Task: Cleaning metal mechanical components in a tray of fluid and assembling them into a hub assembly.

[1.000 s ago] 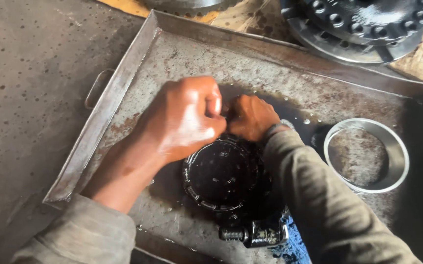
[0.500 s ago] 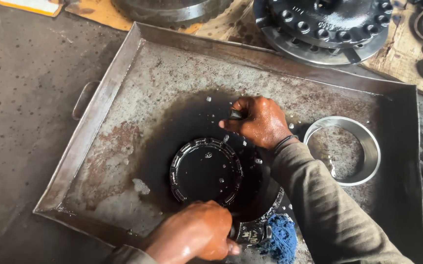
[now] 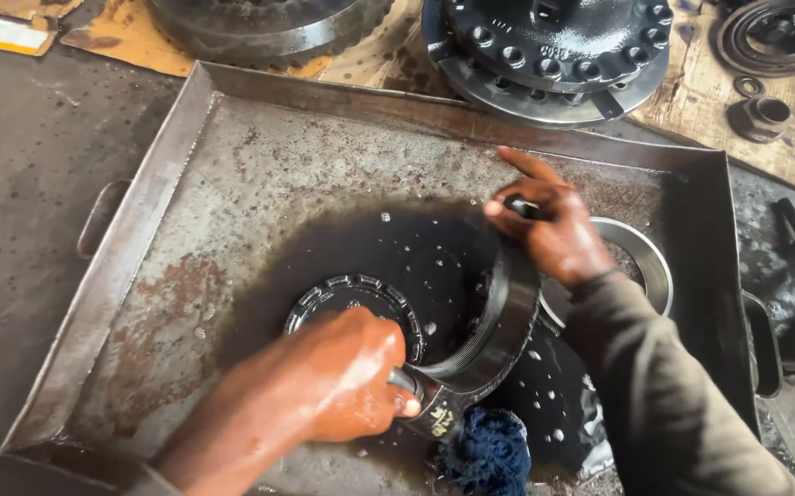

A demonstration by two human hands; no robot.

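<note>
Your left hand (image 3: 347,381) and right hand (image 3: 554,230) both grip a dark metal ring (image 3: 498,317), tilted in the oily steel tray (image 3: 260,174) on the grimy concrete floor (image 3: 21,165).

Ring (image 3: 498,321) in tray (image 3: 232,165); rag (image 3: 489,455) before it.

A large dark metal ring (image 3: 498,321), wet and oily, is tipped up on its edge in a black puddle inside a shallow steel tray (image 3: 232,184). My right hand (image 3: 554,230) steadies its upper rim; my left hand (image 3: 342,386) holds its lower edge. Just beside it, a round black notched part (image 3: 352,298) lies flat in the same puddle
</note>
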